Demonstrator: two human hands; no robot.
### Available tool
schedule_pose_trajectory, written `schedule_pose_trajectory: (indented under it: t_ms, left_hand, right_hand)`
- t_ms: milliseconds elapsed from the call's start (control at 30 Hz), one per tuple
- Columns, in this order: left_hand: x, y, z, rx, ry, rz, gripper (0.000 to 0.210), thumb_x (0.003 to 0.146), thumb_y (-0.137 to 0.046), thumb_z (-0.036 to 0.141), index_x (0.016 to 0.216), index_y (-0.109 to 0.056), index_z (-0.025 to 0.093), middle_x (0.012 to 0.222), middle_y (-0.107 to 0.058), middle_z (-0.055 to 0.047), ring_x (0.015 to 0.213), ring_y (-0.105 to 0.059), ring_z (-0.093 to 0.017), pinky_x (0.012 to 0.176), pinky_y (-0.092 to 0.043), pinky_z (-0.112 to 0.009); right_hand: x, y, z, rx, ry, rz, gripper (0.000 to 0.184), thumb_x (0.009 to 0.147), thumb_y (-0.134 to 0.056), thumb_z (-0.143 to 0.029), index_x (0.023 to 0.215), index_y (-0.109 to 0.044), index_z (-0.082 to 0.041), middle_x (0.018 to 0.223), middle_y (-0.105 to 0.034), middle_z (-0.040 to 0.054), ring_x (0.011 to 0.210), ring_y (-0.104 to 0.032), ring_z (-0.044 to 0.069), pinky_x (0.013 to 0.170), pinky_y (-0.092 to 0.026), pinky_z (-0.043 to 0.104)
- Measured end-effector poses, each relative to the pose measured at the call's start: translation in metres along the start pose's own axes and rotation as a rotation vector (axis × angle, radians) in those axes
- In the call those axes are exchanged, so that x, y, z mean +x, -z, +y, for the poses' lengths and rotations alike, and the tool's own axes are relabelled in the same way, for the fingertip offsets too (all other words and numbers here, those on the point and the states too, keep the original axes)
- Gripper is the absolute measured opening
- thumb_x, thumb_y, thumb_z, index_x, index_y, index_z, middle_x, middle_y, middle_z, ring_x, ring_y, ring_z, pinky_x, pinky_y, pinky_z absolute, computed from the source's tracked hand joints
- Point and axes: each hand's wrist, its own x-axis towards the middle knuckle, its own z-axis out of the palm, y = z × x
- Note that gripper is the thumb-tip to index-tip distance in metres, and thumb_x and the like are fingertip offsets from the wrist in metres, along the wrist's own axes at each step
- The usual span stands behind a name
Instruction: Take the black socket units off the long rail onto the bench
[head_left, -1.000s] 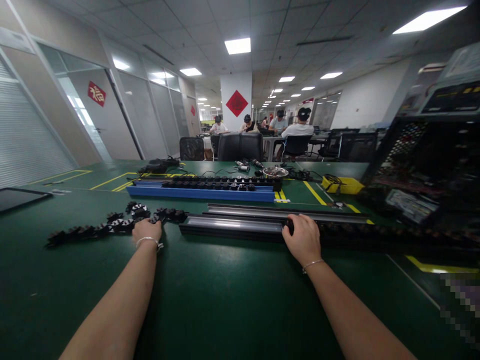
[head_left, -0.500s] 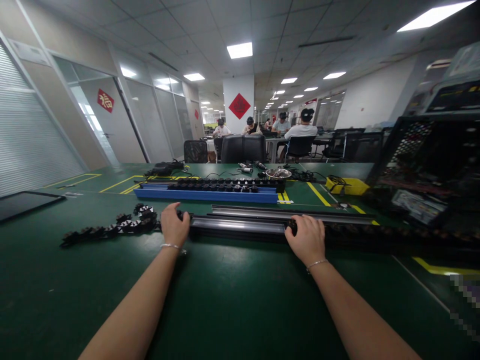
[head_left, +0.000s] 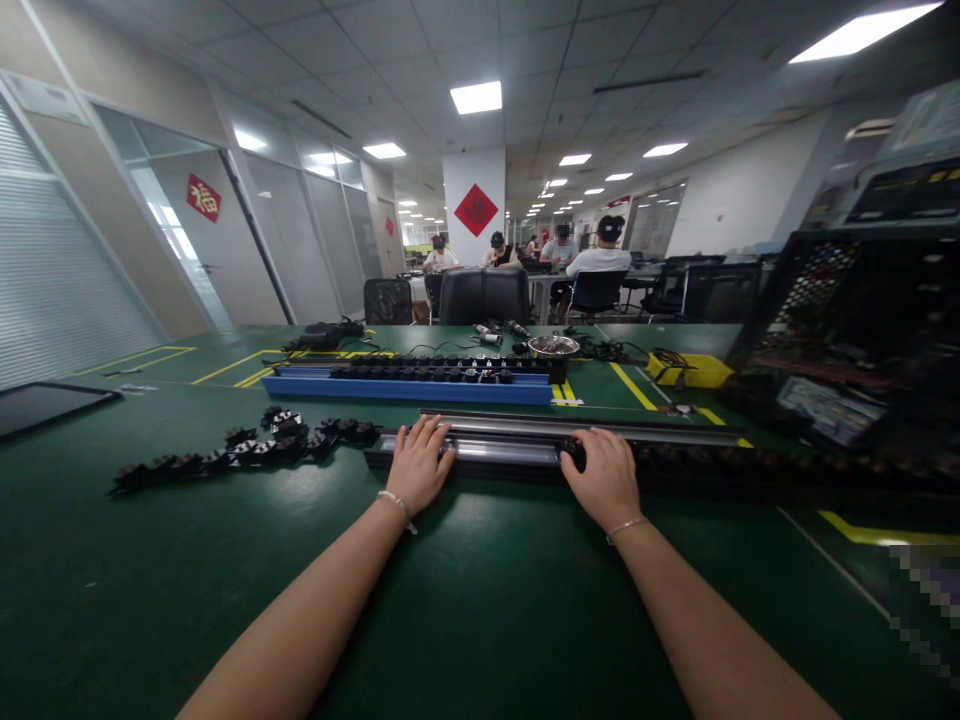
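Resting left hand [head_left: 418, 468] on near rail [head_left: 506, 450], cannot tell if holding anything | gripping black bit [head_left: 577, 453] at rail with right hand [head_left: 604, 478] | seems filled with dark bits [head_left: 750, 463] rightward, bare between hands | with loose bits [head_left: 246, 453] off rail, at left on worktop [head_left: 495, 600]

Office-like workroom: ceiling light panels [head_left: 477, 97], office chairs [head_left: 484, 296], green workbench [head_left: 525, 600].

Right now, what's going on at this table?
A person's left hand lies over the near silvery rail; whether it holds anything is hidden. The right hand grips a small black part at that rail. Another rail lies just behind, with a long blue piece farther back. Black parts lie on the green table to the left.
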Motion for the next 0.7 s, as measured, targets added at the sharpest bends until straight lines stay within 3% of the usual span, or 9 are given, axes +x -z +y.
schedule_pose_trajectory:
  t_ms: [133,500,700]
  left_hand:
    - [-0.001,-0.002,-0.005,0.011,0.052,-0.031,0.038,0.089,-0.042,0.036,0.124,-0.054,0.029,0.135,-0.050,-0.006,0.131,-0.035,-0.025,0.110,-0.016,-0.053]
    - [-0.016,0.001,0.005,0.062,-0.008,-0.004,0.036,0.090,-0.039,0.038,0.119,-0.057,0.027,0.133,-0.052,-0.007,0.131,-0.034,-0.026,0.110,-0.017,-0.053]
    - [-0.020,0.006,0.019,0.101,-0.131,0.022,0.039,0.090,-0.039,0.040,0.123,-0.055,0.025,0.134,-0.051,-0.008,0.132,-0.034,-0.026,0.112,-0.015,-0.050]
  right_hand:
    - [0.000,0.000,0.000,0.014,0.009,0.012,0.028,0.077,-0.049,-0.030,0.099,-0.059,-0.016,0.098,-0.063,0.0118,0.106,-0.049,0.026,0.097,-0.032,0.045]
    - [0.000,0.001,0.000,-0.004,0.014,-0.008,0.028,0.076,-0.048,-0.029,0.099,-0.059,-0.017,0.098,-0.064,0.0112,0.106,-0.050,0.026,0.098,-0.031,0.045]
    - [0.000,0.001,-0.001,-0.031,0.006,-0.022,0.030,0.077,-0.047,-0.029,0.100,-0.059,-0.015,0.100,-0.064,0.0123,0.107,-0.049,0.026,0.100,-0.029,0.045]
